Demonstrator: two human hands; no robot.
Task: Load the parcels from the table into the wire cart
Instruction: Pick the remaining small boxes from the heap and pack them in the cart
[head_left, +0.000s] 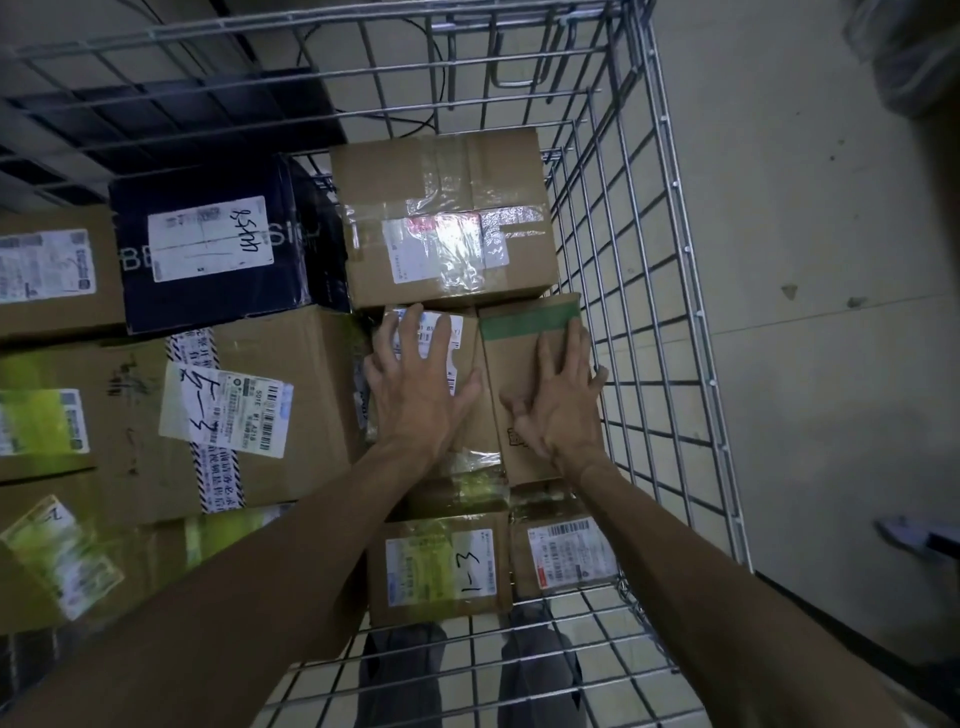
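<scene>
Looking straight down into the wire cart, mesh walls along the top, right and bottom of the frame. At bottom centre, through the near mesh, two dark trouser legs. Just above them, inside the cart, a cardboard box marked "1-3" and, just beside it on the right, a smaller box with a barcode label.

Slanting in from the lower corners, two bare forearms, meeting near the middle of the frame. On a small labelled parcel, the left grip laid flat, fingers spread apart, thumb stretched toward the right, clamped on nothing. On the top of a green-taped parcel, the right grip likewise splayed and pressed flat, outer finger reaching past the parcel's right edge, close to the right mesh wall. Both parcels side by side and touching, inside the cart at centre right.

To the left of them, a large cardboard box with a white label and handwriting, and at the left edge more boxes streaked with yellow-green tape.

Beyond the fingertips, a big taped carton butted against both small parcels. Left of it, a dark blue box bearing a white label with handwritten digits, then another brown box at the left edge.

Outside the cart, pale floor down the right side and black cables in the upper middle, behind the far mesh.
</scene>
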